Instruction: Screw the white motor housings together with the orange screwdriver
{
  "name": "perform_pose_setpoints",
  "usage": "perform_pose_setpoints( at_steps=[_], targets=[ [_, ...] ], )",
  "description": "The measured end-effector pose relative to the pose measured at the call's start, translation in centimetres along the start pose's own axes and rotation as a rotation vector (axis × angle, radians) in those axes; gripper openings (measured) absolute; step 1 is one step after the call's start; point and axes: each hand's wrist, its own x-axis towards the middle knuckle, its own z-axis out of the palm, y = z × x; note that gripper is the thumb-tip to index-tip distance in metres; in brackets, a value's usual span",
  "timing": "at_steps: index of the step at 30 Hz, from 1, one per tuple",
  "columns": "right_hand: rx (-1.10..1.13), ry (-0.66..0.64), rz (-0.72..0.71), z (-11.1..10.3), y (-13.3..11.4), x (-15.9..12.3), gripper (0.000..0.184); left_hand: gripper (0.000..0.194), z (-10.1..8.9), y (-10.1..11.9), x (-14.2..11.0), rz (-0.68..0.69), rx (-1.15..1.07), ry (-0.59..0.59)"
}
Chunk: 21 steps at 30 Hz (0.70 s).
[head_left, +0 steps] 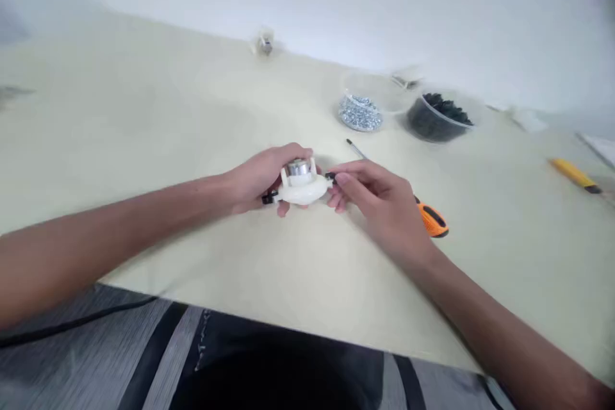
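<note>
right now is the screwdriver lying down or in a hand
Lying down: the orange-handled screwdriver rests flat on the table, not held.

Pale cream counter point(144, 109), running back to a white wall. Far right: clear tub of small silver hardware point(360, 113), beside clear tub of dark pieces point(438, 118). Nearer: orange-and-black-handled screwdriver point(432, 220), shaft pointing back. Right: yellow-handled tool point(575, 174). Far edge: small blurred metal fitting point(264, 45).

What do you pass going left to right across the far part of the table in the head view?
Small blurred metal fitting → round clear tub of small silver parts → round clear tub of black pieces → yellow-handled tool with black tip
</note>
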Motion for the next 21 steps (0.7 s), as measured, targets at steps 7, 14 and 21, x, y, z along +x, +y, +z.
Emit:
perform_pose_setpoints(
  at_steps=[7, 14, 21],
  targets=[
    [0.028, -0.011, 0.028, 0.12, 0.23, 0.1, 0.023, 0.028, -0.12, -0.16, -0.07, 0.013, 0.015, 0.007],
    [0.041, -0.011, 0.038, 0.21, 0.04, 0.07, 0.024, 0.029, -0.09, -0.25, -0.01, 0.021, 0.03, 0.034],
    [0.037, -0.011, 0.036, 0.14, 0.04, 0.03, 0.024, 0.029, 0.02, -0.21, -0.04, 0.019, 0.028, 0.047]
  ],
)
